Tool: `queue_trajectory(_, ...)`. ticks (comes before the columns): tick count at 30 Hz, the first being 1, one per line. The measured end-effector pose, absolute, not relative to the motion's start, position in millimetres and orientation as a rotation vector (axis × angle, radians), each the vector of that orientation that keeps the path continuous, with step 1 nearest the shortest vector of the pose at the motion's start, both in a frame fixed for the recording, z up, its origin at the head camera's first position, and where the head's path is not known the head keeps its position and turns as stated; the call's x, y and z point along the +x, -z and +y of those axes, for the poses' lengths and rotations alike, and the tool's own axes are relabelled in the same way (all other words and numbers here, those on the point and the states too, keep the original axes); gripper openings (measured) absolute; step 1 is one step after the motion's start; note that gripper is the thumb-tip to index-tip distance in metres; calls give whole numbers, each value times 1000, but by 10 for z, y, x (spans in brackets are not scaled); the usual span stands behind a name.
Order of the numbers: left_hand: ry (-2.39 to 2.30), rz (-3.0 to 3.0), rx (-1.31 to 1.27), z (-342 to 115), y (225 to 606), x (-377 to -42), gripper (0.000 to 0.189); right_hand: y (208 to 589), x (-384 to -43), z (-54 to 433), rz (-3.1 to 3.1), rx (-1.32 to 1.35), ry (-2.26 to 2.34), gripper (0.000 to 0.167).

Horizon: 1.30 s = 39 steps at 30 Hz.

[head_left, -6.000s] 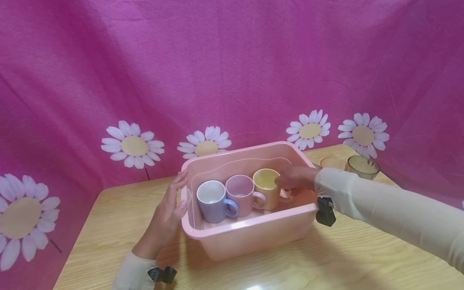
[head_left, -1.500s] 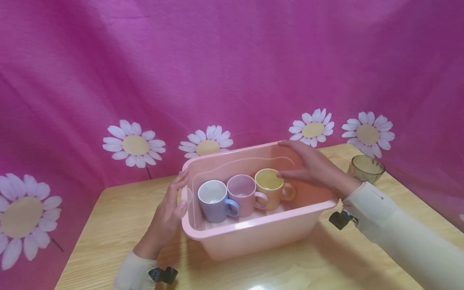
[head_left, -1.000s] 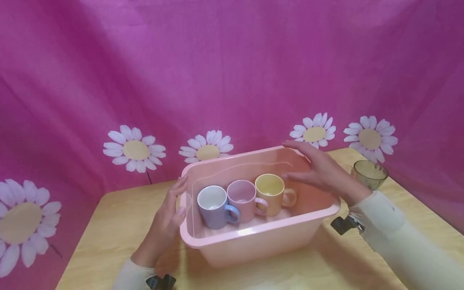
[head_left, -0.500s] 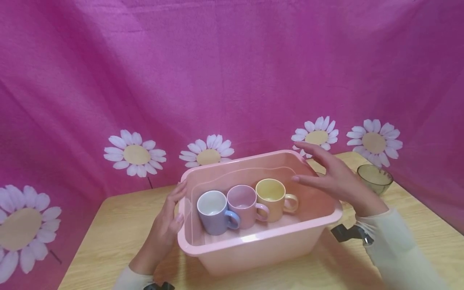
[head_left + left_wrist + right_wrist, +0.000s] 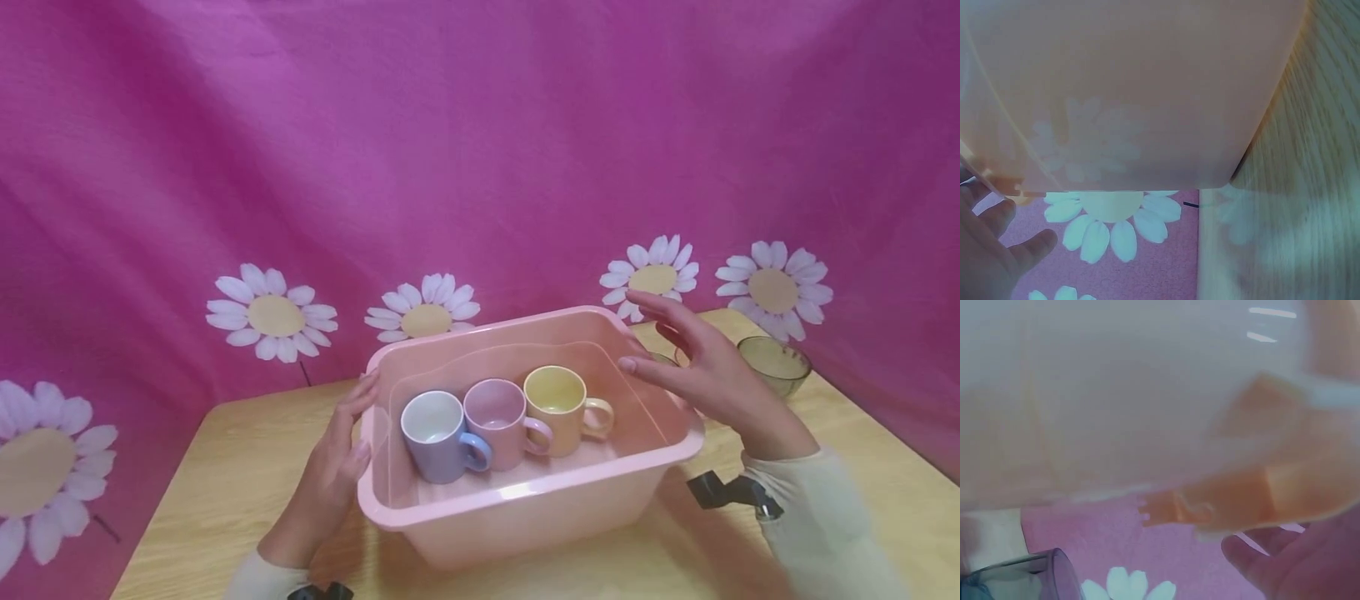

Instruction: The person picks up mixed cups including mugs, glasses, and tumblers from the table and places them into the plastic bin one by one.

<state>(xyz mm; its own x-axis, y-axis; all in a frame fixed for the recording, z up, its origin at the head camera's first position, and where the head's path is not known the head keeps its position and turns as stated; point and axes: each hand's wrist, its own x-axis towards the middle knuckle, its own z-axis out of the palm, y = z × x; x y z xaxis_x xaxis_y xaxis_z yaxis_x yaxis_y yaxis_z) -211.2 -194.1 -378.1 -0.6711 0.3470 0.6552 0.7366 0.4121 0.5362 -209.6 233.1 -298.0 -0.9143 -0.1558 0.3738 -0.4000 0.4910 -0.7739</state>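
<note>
A pink plastic tub (image 5: 525, 527) stands on the table. Three mugs sit upright in a row inside it: a blue one (image 5: 437, 454) with a white interior, a pink one (image 5: 504, 446), and a yellow one (image 5: 558, 425). All their handles point right. My left hand (image 5: 326, 479) rests on the tub's left rim with extended fingers; the left wrist view shows that hand (image 5: 997, 250) beside the tub's outer wall. Over the right rim hovers my right hand (image 5: 708, 375), thumb and fingers spread, holding nothing. Whether it touches the rim is hard to tell.
A greenish clear glass (image 5: 780, 368) stands beyond my right hand on the wooden table (image 5: 240, 454). Other glass rims peek out behind the tub's right end, mostly hidden. A magenta cloth (image 5: 465, 150) with daisies hangs behind the table.
My right hand has left the yellow mug's handle, passed to the tub's right rim, and shifted outward to the right. The left hand has stayed on the left rim.
</note>
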Motion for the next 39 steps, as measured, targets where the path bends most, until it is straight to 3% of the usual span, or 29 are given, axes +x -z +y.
queue_trajectory(5, 1176, -2205, -938, -1946, 3754, -2124, 51, 2980, -2125, 2341, -2453, 480, -1407, 61)
queue_trajectory(21, 1177, -2202, -942, -1953, 3805, -2116, 51, 3084, -2208, 2468, -2384, 427, -1398, 52)
queue_trajectory(39, 1175, -2240, -898, -1954, 3790, -2108, 52, 3217, -2325, 2609, -2424, 274, -1276, 63)
